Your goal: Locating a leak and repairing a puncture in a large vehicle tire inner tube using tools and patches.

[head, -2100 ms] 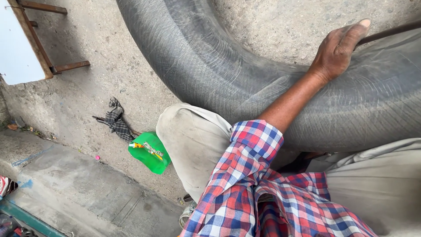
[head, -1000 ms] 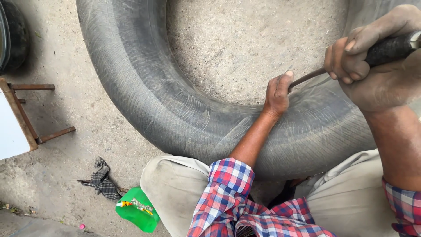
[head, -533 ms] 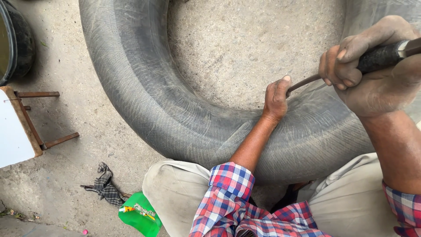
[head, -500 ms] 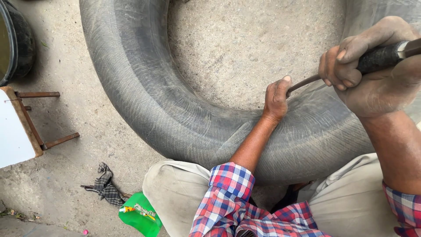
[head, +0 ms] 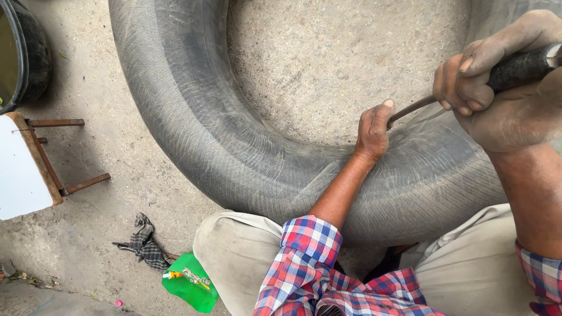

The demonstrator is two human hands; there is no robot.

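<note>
Knees in pale trousers (head: 234, 257) frame the bottom of the view, a checked sleeve (head: 304, 257) between them, both pressed up against the near wall of the big grey tyre (head: 193, 129) lying flat on the concrete.

Left hand (head: 372, 131) sits on the tyre's inner rim, fingers curled down over the edge, thumb tip touching a thin metal bar (head: 413, 109) right where it meets the rubber. Right hand (head: 497, 88), dusty and closest to the camera, is wrapped tight in a fist around the bar's dark handle (head: 518, 67), up and to the right of the left hand; the bar slants down from that fist to the rim.

Left of the tyre, near the person's knee, a green plastic piece (head: 190, 287) with a small tube (head: 187, 275) on it, and a dark checked rag (head: 143, 243) just beside that. Further left, well clear of the tyre, a white-topped stool (head: 23, 169) with rusty legs. Beyond the stool, at the top left corner, a dark round container (head: 26, 58) cut off by the frame edge. Bare concrete ground (head: 339, 58) shows through the tyre's centre hole.
</note>
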